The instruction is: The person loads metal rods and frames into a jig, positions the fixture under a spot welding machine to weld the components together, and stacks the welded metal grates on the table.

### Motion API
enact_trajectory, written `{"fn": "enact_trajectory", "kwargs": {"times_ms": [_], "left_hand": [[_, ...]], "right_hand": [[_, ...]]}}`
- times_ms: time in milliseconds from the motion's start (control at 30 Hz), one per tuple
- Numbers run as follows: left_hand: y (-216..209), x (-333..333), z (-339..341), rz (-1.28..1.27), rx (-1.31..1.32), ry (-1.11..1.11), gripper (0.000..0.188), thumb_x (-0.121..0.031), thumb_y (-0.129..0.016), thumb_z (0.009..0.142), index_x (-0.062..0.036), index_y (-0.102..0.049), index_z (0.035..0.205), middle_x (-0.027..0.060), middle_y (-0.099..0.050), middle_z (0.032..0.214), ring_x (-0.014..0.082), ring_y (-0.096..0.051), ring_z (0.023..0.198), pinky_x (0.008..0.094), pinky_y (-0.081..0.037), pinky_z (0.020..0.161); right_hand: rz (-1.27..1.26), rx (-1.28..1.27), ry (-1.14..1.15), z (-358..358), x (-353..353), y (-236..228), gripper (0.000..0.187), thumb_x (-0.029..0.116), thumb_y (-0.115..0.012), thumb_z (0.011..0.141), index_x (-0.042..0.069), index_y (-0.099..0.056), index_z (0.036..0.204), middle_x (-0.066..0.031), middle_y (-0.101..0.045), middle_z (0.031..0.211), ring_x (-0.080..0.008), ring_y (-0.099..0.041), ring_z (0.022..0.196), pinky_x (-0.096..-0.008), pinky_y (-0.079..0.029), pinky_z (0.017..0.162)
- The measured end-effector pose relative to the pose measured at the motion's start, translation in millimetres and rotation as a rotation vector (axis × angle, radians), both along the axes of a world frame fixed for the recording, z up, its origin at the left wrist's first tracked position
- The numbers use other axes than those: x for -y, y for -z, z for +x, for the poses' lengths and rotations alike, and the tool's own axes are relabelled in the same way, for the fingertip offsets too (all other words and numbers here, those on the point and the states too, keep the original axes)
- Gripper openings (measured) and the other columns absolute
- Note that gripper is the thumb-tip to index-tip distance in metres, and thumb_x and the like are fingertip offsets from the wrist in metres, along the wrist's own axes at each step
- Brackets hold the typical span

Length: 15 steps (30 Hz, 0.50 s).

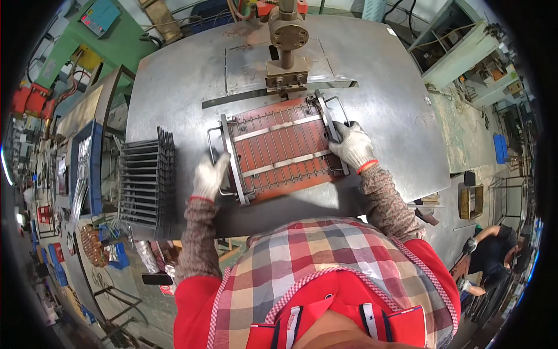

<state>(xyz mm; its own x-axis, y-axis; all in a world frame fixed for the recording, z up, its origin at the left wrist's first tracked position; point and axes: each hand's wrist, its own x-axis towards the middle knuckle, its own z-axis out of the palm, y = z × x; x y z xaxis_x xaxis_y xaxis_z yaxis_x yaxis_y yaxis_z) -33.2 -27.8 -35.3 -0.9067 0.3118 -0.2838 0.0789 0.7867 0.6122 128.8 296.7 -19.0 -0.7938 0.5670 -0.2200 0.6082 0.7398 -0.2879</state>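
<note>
A flat reddish-brown jig board (282, 181) lies slightly turned on the metal table, under the head of a press-like machine. Thin metal rods and two flat cross strips (285, 163) form a grid on it, between side bars that carry wire loop handles. My left hand (209, 176), in a white knit glove, is closed round the left loop handle (211, 139). At the opposite side, my gloved right hand (353, 145) closes on the right loop handle (339, 104), its fingers against the side bar. Parts of both handles are hidden by the gloves.
The machine head (286, 72) stands just beyond the jig, over a slot in the table (401, 134). A stack of dark wire racks (142, 183) sits at the table's left. Further left is a blue crate (87, 168) of metal parts. A co-worker (494, 262) is at lower right.
</note>
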Motion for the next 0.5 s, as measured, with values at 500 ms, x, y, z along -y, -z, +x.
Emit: {"fn": "enact_trajectory", "kwargs": {"times_ms": [500], "left_hand": [[19.7,-72.9,-69.2,-0.450,-0.610,0.121,0.042,-0.045,-0.043,0.091,-0.0097,-0.063,0.099,0.0150,-0.063,0.098,0.0308,-0.064,0.091,0.0450,-0.050,0.079]], "right_hand": [[-0.635,-1.453,0.638,180.8,-92.1,-22.3,0.045,0.003,-0.058,0.082,-0.006,-0.048,0.125,-0.0178,-0.061,0.110,-0.0258,-0.066,0.085,-0.0310,-0.052,0.069]]}}
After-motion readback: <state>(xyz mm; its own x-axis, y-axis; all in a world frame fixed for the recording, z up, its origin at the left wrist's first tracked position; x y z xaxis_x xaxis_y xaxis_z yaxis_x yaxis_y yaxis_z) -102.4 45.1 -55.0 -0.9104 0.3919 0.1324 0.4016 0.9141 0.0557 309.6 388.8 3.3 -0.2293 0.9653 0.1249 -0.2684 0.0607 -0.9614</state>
